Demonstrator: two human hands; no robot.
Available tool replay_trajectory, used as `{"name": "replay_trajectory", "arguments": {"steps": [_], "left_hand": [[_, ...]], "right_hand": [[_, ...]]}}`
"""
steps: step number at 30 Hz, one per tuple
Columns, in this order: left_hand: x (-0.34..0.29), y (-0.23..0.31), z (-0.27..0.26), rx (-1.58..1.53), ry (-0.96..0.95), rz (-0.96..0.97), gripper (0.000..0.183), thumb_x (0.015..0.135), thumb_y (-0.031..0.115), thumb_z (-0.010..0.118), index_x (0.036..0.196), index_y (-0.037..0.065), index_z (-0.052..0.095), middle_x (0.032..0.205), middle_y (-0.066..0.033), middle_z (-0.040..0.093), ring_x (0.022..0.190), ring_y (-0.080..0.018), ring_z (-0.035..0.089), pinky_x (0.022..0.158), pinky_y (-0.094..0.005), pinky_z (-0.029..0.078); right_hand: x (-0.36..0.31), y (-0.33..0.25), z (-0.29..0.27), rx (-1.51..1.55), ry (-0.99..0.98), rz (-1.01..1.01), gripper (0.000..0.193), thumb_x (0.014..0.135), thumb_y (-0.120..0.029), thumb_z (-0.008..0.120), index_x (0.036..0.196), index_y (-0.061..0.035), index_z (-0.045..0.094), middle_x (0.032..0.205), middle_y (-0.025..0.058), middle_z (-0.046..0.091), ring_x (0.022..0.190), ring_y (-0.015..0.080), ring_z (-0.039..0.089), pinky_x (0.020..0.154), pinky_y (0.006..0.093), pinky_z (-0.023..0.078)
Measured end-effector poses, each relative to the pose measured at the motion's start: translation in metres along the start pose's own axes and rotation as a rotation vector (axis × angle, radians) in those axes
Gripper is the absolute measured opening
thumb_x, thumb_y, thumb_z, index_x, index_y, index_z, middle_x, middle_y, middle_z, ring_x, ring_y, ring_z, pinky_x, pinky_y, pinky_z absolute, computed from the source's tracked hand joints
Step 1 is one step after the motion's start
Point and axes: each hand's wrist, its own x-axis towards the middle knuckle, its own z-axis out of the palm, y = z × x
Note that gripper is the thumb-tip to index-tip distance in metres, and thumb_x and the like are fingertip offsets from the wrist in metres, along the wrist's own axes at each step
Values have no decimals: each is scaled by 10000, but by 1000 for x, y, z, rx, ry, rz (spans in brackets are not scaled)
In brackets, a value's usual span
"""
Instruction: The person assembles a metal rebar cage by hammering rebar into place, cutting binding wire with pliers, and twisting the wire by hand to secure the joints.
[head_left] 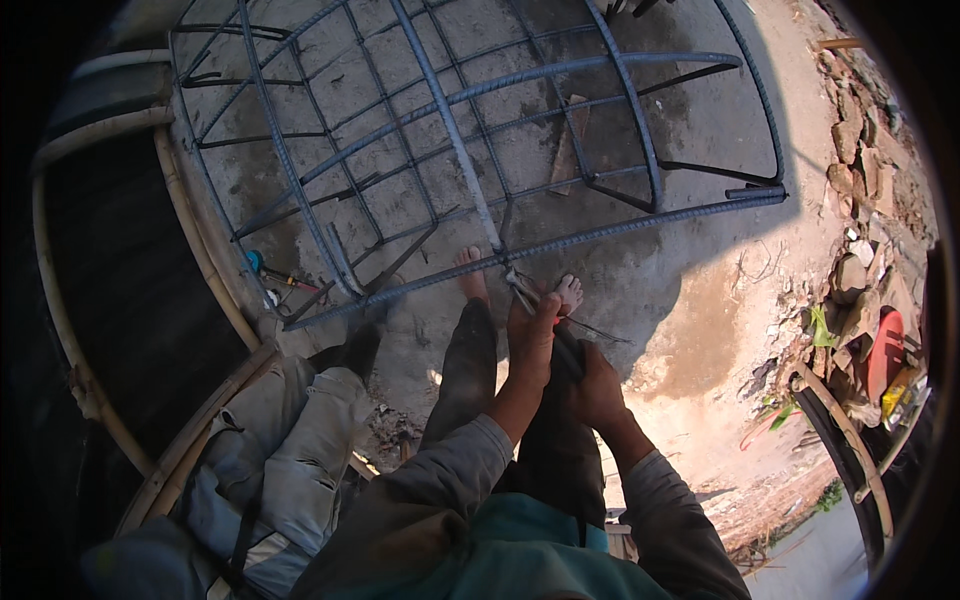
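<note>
A cage of ribbed steel rebar [430, 88] spans the upper part of the head view, its near bar [620, 232] just ahead of my hands. My left hand [531, 338] is closed around a hand tool with a narrow metal head [518, 284], which reaches the crossing of the near bar and a lengthwise bar. A bit of red shows by the left thumb. Thin wire ends [600, 331] stick out to the right from there. Lower right, my right hand [598, 387] is curled into a fist at a dark, handle-like part; its grip is partly hidden.
A person in pale trousers [310, 430] is close on my left. A bamboo-framed dark panel [190, 215] stands further left. A blue-and-red tool [256, 262] lies near the cage corner. A wooden strip [571, 145] lies under the cage; rubble [855, 280] lines the right.
</note>
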Motion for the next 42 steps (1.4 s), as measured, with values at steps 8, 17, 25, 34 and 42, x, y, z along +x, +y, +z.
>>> {"name": "replay_trajectory", "arguments": {"steps": [8,17,25,34,42], "left_hand": [[-14,13,-3,700,113,265,537,755,223,766,1114,-39,465,878,-131,604,818,-262,642,739,-376,512],[-33,44,15,1011,154,319,545,687,251,815,1016,-9,467,864,-153,610,790,-298,649,697,-392,513],[-29,82,-6,993,-22,54,450,688,161,763,1011,-21,508,766,-42,547,710,-137,545,661,-341,482],[13,156,-60,1349,-517,-145,417,716,129,690,1073,5,514,826,-36,549,711,-114,520,642,-307,460],[-9,71,-46,917,-298,80,422,806,135,667,1167,-18,511,964,-51,551,837,-103,547,715,-291,475]], "right_hand": [[5,20,0,485,-401,-86,551,809,-67,642,1325,23,469,1229,209,603,1080,318,626,935,399,493],[3,3,-32,1263,-798,196,500,827,-33,638,1300,38,494,1136,158,620,1036,259,640,882,383,526],[-30,-48,19,1631,-763,355,545,835,-105,611,1331,42,442,1191,153,589,1050,262,615,926,407,482],[-33,-132,207,1972,-197,280,340,880,-18,544,1210,-1,465,1000,71,597,870,148,588,788,331,476],[-13,-40,101,705,-5,-112,478,818,-78,574,1256,41,423,1056,235,592,1013,368,624,853,419,480]]}}
